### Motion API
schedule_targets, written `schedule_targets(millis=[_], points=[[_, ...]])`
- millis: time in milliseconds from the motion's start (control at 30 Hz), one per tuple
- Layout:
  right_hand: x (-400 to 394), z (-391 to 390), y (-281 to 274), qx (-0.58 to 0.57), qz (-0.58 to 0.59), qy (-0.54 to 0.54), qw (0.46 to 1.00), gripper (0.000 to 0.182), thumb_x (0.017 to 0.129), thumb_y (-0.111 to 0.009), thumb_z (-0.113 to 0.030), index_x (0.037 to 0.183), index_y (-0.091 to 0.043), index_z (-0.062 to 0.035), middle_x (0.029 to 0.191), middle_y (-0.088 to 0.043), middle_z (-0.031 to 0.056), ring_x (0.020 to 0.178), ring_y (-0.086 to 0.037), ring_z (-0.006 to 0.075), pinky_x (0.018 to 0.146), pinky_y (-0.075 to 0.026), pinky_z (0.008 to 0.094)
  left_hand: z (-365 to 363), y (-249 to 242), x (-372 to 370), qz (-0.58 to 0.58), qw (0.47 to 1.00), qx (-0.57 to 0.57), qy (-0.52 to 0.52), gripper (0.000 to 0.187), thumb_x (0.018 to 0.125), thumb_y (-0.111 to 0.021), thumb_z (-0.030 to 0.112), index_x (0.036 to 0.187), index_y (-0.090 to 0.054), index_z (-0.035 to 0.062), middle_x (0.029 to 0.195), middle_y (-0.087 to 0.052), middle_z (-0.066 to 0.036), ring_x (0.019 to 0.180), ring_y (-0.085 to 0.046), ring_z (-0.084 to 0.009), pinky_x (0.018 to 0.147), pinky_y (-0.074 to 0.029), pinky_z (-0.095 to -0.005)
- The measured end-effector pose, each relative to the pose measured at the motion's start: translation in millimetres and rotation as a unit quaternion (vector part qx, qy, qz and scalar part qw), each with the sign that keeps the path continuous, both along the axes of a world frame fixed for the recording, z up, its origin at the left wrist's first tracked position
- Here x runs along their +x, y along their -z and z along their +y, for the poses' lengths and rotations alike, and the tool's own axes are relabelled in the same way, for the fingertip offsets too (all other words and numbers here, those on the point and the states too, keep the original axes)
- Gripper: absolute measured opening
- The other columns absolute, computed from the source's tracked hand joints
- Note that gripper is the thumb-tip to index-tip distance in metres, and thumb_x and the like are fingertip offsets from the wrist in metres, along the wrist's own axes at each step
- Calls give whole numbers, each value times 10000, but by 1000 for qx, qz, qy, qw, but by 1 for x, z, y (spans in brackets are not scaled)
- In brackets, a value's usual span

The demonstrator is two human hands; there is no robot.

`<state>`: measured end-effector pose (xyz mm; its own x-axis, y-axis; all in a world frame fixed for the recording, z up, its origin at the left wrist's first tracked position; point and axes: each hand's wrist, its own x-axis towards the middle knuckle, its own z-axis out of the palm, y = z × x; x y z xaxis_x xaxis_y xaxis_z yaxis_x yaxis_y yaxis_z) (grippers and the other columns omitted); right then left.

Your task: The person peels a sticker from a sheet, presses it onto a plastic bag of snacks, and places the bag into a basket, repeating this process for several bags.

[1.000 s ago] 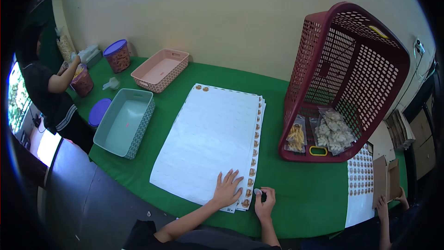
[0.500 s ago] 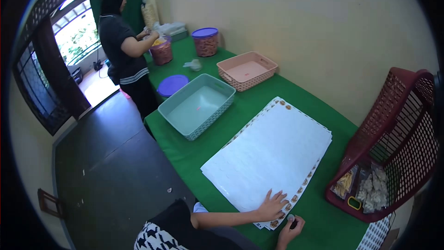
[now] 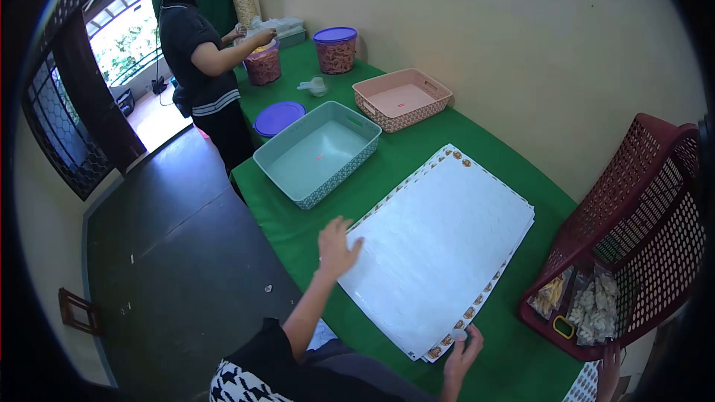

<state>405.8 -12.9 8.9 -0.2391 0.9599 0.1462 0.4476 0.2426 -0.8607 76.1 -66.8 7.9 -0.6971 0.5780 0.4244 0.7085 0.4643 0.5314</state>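
A stack of white sheets (image 3: 439,253) lies on the green-covered table in front of me, with small round brown food pictures showing along its edges. At the stack's left edge my left hand (image 3: 339,248) is raised, fingers apart and nothing in them. My right hand (image 3: 463,359) is by the near right corner of the stack, its fingers curled around a small pale round piece (image 3: 459,336). Part of that piece is hidden by the fingers.
Ahead stand a green tray (image 3: 316,160) and a pink tray (image 3: 402,97). On the right, a tilted maroon basket (image 3: 588,246) holds bagged snacks (image 3: 593,305); another person's hand (image 3: 609,371) is at its lower edge. A co-worker (image 3: 197,52) handles a tub (image 3: 264,67) at the far end.
My left hand has lifted off the near right part of the sheets and swung to their left edge. My right hand has shifted up slightly. Another person's hand has appeared beside the basket.
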Motion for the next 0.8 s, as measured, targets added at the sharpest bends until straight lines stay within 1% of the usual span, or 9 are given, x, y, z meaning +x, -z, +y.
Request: schedule_targets(millis=[33, 100, 133, 200, 267, 433, 600, 733, 800], points=[[-2, -3, -4, 0, -2, 0, 1000, 334, 782, -476, -169, 1061, -439, 12, 1128, -418, 162, 1040, -368, 279, 902, -257, 379, -11, 1, -6, -2, 1000, 0, 0, 514, 693, -616, 263, 1117, -434, 38, 1160, -403, -184, 1050, -397, -340, 896, -286, -446], [-11, -12, -13, 104, -135, -96, 981, 431, 780, -477, -235, 1118, -404, 21, 1215, -354, 197, 1122, -312, 331, 945, -173, 444, -26, 3, -12, -75, 991, -104, -40, 589, 689, -613, 304, 1157, -393, 21, 1198, -353, -199, 1065, -382, -342, 896, -294, -458], [-15, -17, -21, 33, -147, -120, 981, 531, 779, -471, -303, 1161, -357, 47, 1256, -293, 240, 1188, -226, 366, 953, -113, 496, -30, 3, -10, -76, 991, -104, -39, 589, 689, -613, 304, 1157, -393, 21, 1198, -353, -199, 1065, -382, -342, 896, -294, -458], [-21, -24, -18, 8, -176, -122, 977, 560, 780, -465, -325, 1168, -343, 60, 1252, -282, 264, 1190, -206, 384, 954, -96, 508, -37, 1, -6, -186, 972, -131, -58, 650, 676, -619, 329, 1177, -363, 2, 1190, -338, -209, 1072, -365, -350, 871, -334, -445], [-25, -29, -24, -59, -220, -128, 965, 627, 784, -450, -371, 1184, -305, 89, 1252, -240, 318, 1192, -163, 423, 951, -59, 534, -42, 5, -3, -198, 969, -136, -59, 660, 665, -630, 324, 1171, -364, -5, 1164, -350, -208, 1062, -368, -355, 852, -353, -434], [-30, -32, -22, -64, -237, -106, 964, 638, 792, -433, -388, 1193, -292, 86, 1255, -234, 320, 1197, -153, 420, 952, -34, 537, -42, 7, 1, -196, 970, -135, -50, 641, 633, -661, 293, 1139, -396, 2, 1077, -397, -184, 1006, -395, -348, 818, -386, -407], [-25, -30, -19, -71, -220, -109, 967, 618, 792, -441, -393, 1188, -309, 63, 1252, -255, 308, 1202, -156, 404, 955, -20, 530, -40, 0, 1, -170, 966, -191, -38, 560, 605, -682, 260, 1071, -464, 40, 1040, -436, -139, 977, -402, -309, 795, -391, -391], [-20, -27, -18, -74, -141, -91, 983, 552, 786, -487, -346, 1169, -342, 23, 1238, -307, 267, 1177, -215, 363, 960, -48, 501, -41, -1, 5, -157, 971, -174, -38, 542, 600, -687, 254, 1050, -469, 46, 1015, -445, -129, 963, -407, -303, 791, -371, -390], [-17, -25, -18, -73, -119, -79, 987, 532, 781, -506, -325, 1165, -350, 8, 1224, -332, 252, 1161, -241, 348, 963, -63, 483, -40, -4, 9, -136, 975, -168, -57, 491, 597, -688, 249, 990, -474, 47, 975, -452, -123, 931, -421, -302, 787, -341, -399]])
